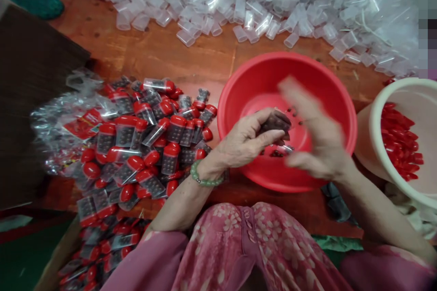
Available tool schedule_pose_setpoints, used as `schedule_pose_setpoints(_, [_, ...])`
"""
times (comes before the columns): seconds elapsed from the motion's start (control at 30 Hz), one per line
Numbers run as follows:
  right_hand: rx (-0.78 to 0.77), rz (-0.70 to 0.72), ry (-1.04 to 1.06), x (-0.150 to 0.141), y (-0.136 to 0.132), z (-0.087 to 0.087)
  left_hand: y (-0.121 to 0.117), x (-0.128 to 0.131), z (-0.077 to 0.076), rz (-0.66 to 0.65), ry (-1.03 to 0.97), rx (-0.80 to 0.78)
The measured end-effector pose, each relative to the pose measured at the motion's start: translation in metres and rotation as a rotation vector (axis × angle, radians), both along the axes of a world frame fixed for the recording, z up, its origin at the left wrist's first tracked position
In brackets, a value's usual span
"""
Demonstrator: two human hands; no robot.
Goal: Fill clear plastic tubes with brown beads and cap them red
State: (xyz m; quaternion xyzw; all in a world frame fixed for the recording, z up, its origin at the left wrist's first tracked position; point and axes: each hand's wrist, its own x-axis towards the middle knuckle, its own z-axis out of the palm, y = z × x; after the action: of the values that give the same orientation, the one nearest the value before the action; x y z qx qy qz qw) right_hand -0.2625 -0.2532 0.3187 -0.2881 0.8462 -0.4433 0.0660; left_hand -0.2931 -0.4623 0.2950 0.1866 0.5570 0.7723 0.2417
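Note:
My left hand (251, 138), with a green bead bracelet on its wrist, reaches over the red basin (235, 86). Its thumb and fingers are closed around a dark brown studded piece (276, 122), partly covered by the fingers. To the right, my right hand (317, 134) is above the basin too, smeared by motion. Its thumb and fingers are spread apart, and nothing shows between them. A few small dark pieces (277, 153) lie at the bottom of the basin.
Left of the basin is a heap of clear cases with red caps (170, 157), dark studded pieces inside. Crumpled clear plastic bags (64, 118) lie beyond it. Clear plastic sleeves (249, 20) are piled at the back. A cream bucket (375, 113) at right holds red caps (398, 141).

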Motion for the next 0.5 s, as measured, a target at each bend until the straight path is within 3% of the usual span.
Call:
schedule_pose_setpoints(0.07, [-0.021,0.007,0.239,-0.001,-0.012,-0.003,-0.003,0.001,0.003,0.017,0.052,-0.054])
schedule_pose_setpoints(0.13, [-0.019,-0.042,0.348,-0.001,-0.018,0.003,-0.006,0.002,0.006,0.083,0.056,-0.12])
schedule_pose_setpoints(0.23, [0.036,-0.193,0.379,0.003,0.002,0.021,-0.009,0.0,0.008,0.202,0.1,-0.192])
schedule_pose_setpoints(0.3, [0.123,-0.393,0.404,0.009,0.04,0.03,-0.007,-0.002,0.009,0.216,0.122,-0.207])
schedule_pose_setpoints(0.37, [0.27,-0.656,0.374,0.021,0.095,0.033,-0.004,-0.002,0.011,0.207,0.104,-0.257])
schedule_pose_setpoints(0.43, [0.482,-0.877,0.217,0.032,0.157,0.027,-0.001,0.0,0.014,0.208,0.074,-0.309])
schedule_pose_setpoints(0.5, [0.603,-0.975,0.029,0.039,0.213,0.014,0.004,0.002,0.015,0.227,0.045,-0.304])
